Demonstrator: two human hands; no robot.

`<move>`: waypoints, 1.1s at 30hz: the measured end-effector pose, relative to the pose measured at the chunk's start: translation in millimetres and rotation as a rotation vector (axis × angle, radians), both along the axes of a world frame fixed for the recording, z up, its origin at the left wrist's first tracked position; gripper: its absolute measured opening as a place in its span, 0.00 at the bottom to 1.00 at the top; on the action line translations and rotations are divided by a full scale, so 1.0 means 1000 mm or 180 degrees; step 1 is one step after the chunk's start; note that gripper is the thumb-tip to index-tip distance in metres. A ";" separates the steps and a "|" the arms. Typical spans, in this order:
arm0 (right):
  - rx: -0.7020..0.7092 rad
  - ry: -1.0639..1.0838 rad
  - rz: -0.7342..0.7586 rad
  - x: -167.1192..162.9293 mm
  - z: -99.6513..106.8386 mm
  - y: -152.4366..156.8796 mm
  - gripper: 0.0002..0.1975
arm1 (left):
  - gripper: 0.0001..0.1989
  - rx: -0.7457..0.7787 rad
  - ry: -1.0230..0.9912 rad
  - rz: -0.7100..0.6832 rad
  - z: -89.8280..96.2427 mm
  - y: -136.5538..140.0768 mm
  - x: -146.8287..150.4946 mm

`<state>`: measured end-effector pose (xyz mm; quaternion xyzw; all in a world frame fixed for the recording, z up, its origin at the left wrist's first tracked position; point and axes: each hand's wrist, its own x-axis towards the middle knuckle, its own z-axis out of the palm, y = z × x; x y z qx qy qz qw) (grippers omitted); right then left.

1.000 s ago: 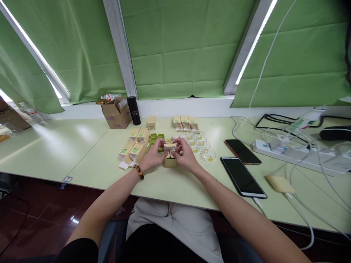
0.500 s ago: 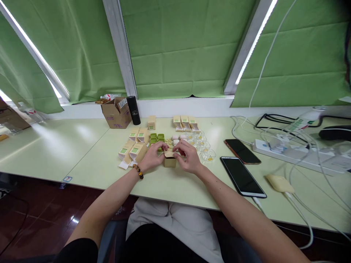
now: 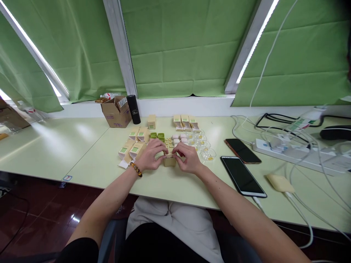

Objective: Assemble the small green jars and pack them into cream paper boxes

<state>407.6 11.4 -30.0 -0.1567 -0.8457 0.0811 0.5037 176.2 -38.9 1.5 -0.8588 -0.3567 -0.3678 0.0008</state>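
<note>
A small tan cardboard box [image 3: 170, 161] stands on the table in front of me, its top flap between my fingers. My left hand [image 3: 152, 155] pinches the left side of the flap, and my right hand [image 3: 187, 157] grips its right side. Just beyond lie green containers [image 3: 157, 136], small yellowish squares [image 3: 168, 141], pale pink pieces [image 3: 179, 138] and clear plastic cups [image 3: 208, 155] with yellow spots. Open tan boxes [image 3: 136, 149] with green labels sit left of my left hand, partly hidden by it.
Three open boxes [image 3: 185, 122] and one closed box [image 3: 151, 122] stand farther back. A brown carton [image 3: 116, 112] and a black cylinder [image 3: 133, 109] are at the wall. Two phones [image 3: 242, 176], a power strip [image 3: 298, 155] and tangled white cables occupy the right.
My left hand has shifted slightly, covering more of the green containers. The box's top flap has tipped lower between my fingers. The things around stay in place.
</note>
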 end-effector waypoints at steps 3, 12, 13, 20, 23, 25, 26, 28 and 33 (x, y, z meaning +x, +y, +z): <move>0.0011 -0.0077 -0.0039 0.000 -0.001 0.000 0.04 | 0.04 -0.0098 0.0051 0.0053 -0.001 0.001 -0.001; -0.0203 -0.0237 -0.0102 -0.001 0.000 -0.002 0.03 | 0.04 -0.0269 0.0104 0.0164 0.000 -0.001 0.000; -0.0184 -0.0204 -0.0057 -0.001 0.000 -0.002 0.04 | 0.04 -0.0277 0.0105 0.0156 0.000 -0.001 0.000; -0.0228 -0.0153 0.0164 0.002 0.003 -0.003 0.06 | 0.04 -0.0294 0.0167 0.0067 0.002 -0.001 0.000; -0.0336 -0.0203 0.0234 0.002 0.004 -0.004 0.06 | 0.05 -0.0227 0.0202 0.0018 0.000 0.000 0.000; -0.0468 -0.0267 0.0292 0.002 0.004 -0.005 0.06 | 0.07 -0.0219 0.0206 -0.0008 -0.002 0.000 0.000; -0.0524 -0.0302 0.0315 0.002 0.005 -0.005 0.07 | 0.07 -0.0220 0.0208 -0.0022 -0.002 0.000 0.000; -0.0540 -0.0347 0.0351 0.004 0.005 -0.004 0.06 | 0.08 -0.0231 0.0211 -0.0029 -0.003 0.000 0.001; -0.0332 -0.0635 0.0134 0.015 0.011 0.002 0.14 | 0.08 -0.0216 -0.0024 0.0585 -0.005 0.003 0.002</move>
